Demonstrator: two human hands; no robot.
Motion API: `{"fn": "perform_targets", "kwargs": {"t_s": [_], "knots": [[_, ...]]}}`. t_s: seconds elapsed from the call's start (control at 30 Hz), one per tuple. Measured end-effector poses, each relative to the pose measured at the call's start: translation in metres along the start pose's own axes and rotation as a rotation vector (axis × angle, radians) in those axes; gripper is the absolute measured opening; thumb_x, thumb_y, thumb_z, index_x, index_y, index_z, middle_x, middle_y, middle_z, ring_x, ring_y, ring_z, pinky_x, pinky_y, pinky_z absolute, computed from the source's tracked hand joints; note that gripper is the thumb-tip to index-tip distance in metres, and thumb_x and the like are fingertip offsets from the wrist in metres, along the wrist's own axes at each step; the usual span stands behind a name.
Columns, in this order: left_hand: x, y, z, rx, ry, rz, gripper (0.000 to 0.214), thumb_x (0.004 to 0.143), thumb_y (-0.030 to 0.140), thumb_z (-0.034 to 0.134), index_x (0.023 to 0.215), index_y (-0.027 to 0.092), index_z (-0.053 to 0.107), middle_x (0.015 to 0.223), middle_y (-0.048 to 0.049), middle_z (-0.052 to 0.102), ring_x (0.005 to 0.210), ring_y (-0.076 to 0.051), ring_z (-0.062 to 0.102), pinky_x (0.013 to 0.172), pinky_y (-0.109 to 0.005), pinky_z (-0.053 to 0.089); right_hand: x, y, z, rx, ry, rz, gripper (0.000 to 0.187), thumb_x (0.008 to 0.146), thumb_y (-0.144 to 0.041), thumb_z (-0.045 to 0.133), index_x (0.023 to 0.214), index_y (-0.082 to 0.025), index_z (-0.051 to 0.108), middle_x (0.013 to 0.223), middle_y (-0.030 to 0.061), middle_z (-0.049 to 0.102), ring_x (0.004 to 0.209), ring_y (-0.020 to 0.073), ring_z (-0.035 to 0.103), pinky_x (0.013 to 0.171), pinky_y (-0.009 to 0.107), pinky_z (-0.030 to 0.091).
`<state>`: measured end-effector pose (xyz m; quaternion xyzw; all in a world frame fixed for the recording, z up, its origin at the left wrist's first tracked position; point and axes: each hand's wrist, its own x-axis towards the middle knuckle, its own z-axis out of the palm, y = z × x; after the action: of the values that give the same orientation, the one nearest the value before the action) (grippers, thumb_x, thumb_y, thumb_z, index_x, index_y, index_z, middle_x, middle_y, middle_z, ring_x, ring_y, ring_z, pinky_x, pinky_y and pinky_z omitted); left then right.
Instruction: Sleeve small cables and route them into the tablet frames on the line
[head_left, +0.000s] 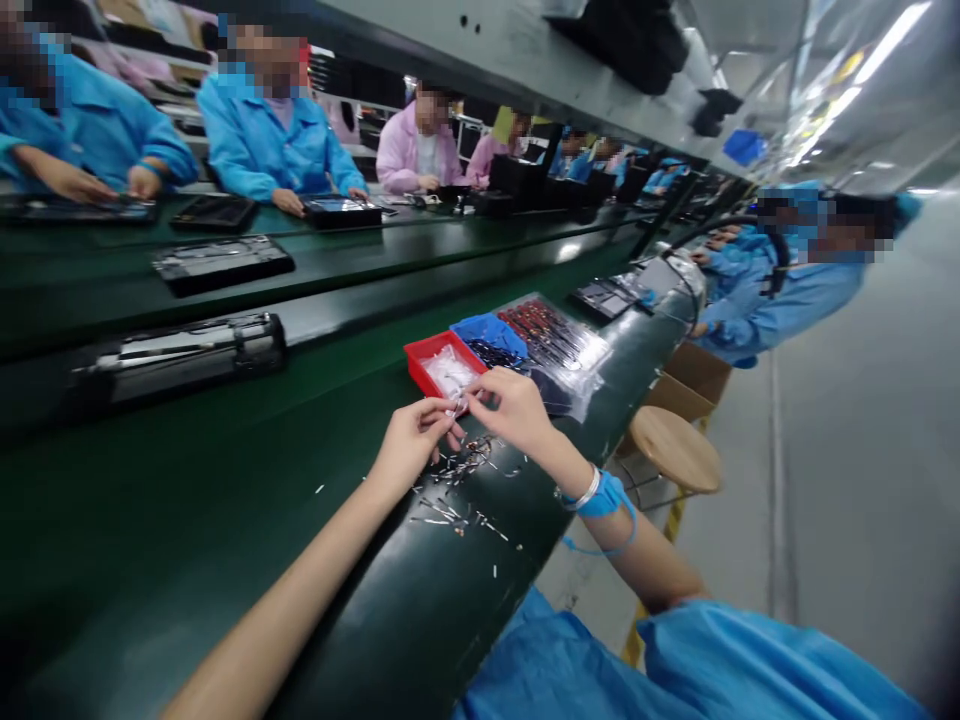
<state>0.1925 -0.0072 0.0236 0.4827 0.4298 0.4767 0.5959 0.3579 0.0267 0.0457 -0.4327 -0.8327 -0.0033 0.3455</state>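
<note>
Working on the far side, at the left, are two people [262, 130] in blue cloth jackets. Before them, two long black units [187, 345] lie one behind the other, with smooth bodies and shiny, metallic-looking strips on top. More to the right, one thin white sliver [320, 489] lies alone on the bench [405, 620], whose dark green surface is smooth and glossy. Then comes the left hand [412, 430], bare, its thumb and fingers pinching one tiny part [454, 408]; the part is too small for telling its exact shape. It is held above the bench, just beside the near edge of one red tray [420, 375], rectangular, of hard plastic, with white pieces [450, 370] inside that I cannot count. Under the hands, thin parts with dark and silvery colours make two loose heaps [469, 460], too mixed for counting. Touching the red tray is one blue tray [480, 325], containing a tangle of thin black cables [499, 355]. The right hand [517, 410] meets the left one at the fingertips and pinches the same part. Behind it lies one clear, wrinkled plastic bag [592, 350] with many slim red and black pieces in rows. On the right wrist is one blue band [611, 495]. At the far right stand one stool [675, 450] with round wooden seat and one brown carton [690, 380].
</note>
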Motion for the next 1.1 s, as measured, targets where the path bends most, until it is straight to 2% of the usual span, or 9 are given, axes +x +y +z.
{"fn": "perform_targets", "kwargs": {"t_s": [0.13,0.27,0.33,0.43,0.57,0.73,0.8,0.93,1.1], "knots": [[0.007,-0.002,-0.01,-0.045,0.073,-0.016,0.02,0.07,0.018,0.062,0.088,0.01,0.061,0.069,-0.0085,0.071,0.055,-0.017,0.067,0.039,-0.019,0.042,0.014,0.011,0.011,-0.056,0.092,0.048,0.017,0.081,-0.014,0.054,0.074,-0.018,0.069,0.071,0.0055,0.07,0.069,0.0171,0.06,0.065,0.029,0.046],[0.01,-0.002,-0.015,-0.077,0.105,-0.032,0.014,0.071,0.014,0.06,0.084,0.009,0.062,0.066,-0.0084,0.07,0.054,-0.016,0.066,0.039,-0.018,0.043,0.011,-0.002,0.017,0.046,0.101,-0.093,0.016,0.087,-0.021,0.055,0.084,-0.018,0.071,0.081,0.0058,0.073,0.076,0.0171,0.062,0.072,0.03,0.05],[0.01,-0.002,-0.015,-0.09,0.102,-0.035,0.016,0.07,0.012,0.06,0.085,0.009,0.064,0.066,-0.0073,0.07,0.054,-0.016,0.066,0.04,-0.017,0.042,0.007,-0.011,0.019,0.091,0.093,-0.144,0.017,0.089,-0.022,0.056,0.082,-0.019,0.071,0.08,0.0044,0.073,0.075,0.0158,0.063,0.072,0.029,0.051],[0.01,-0.003,-0.015,-0.104,0.088,-0.038,0.022,0.069,0.011,0.062,0.09,0.009,0.068,0.065,-0.0053,0.07,0.053,-0.015,0.066,0.039,-0.017,0.04,0.007,-0.016,0.021,0.096,0.06,-0.146,0.017,0.088,-0.021,0.056,0.076,-0.019,0.069,0.076,0.0033,0.072,0.073,0.0152,0.062,0.069,0.028,0.051],[0.011,-0.006,-0.015,-0.125,0.087,-0.059,0.025,0.071,0.012,0.062,0.095,0.007,0.068,0.066,-0.0063,0.07,0.053,-0.016,0.067,0.038,-0.017,0.041,0.013,-0.006,0.025,0.022,0.054,-0.185,0.019,0.088,-0.017,0.055,0.072,-0.018,0.066,0.07,0.0027,0.07,0.067,0.015,0.059,0.066,0.027,0.049],[0.013,-0.008,-0.018,-0.152,0.132,-0.077,0.023,0.075,0.011,0.059,0.096,0.006,0.065,0.075,-0.0121,0.074,0.062,-0.019,0.071,0.044,-0.019,0.048,0.018,0.008,0.031,-0.19,0.191,-0.236,0.021,0.089,-0.015,0.052,0.073,-0.015,0.066,0.064,0.0049,0.067,0.064,0.0167,0.056,0.06,0.028,0.046],[0.013,-0.008,-0.02,-0.16,0.149,-0.084,0.019,0.075,0.01,0.06,0.093,0.006,0.064,0.078,-0.0132,0.074,0.066,-0.02,0.072,0.047,-0.021,0.051,0.016,0.004,0.031,-0.166,0.209,-0.258,0.019,0.089,-0.013,0.052,0.08,-0.015,0.068,0.07,0.0054,0.069,0.069,0.0166,0.057,0.063,0.028,0.048],[0.014,-0.008,-0.021,-0.171,0.157,-0.104,0.01,0.075,0.012,0.063,0.083,0.007,0.064,0.076,-0.0123,0.074,0.067,-0.021,0.073,0.049,-0.021,0.053,0.007,-0.012,0.026,-0.069,0.156,-0.357,0.017,0.089,-0.012,0.053,0.086,-0.017,0.069,0.084,0.0051,0.072,0.08,0.0165,0.058,0.068,0.027,0.05],[0.015,-0.008,-0.018,-0.168,0.15,-0.116,0.005,0.073,0.008,0.064,0.078,0.009,0.066,0.07,-0.0083,0.073,0.07,-0.02,0.073,0.049,-0.02,0.054,0.004,-0.016,0.026,-0.123,0.074,-0.372,0.02,0.09,-0.014,0.052,0.082,-0.017,0.07,0.084,0.0061,0.072,0.079,0.018,0.056,0.065,0.03,0.049]]}}
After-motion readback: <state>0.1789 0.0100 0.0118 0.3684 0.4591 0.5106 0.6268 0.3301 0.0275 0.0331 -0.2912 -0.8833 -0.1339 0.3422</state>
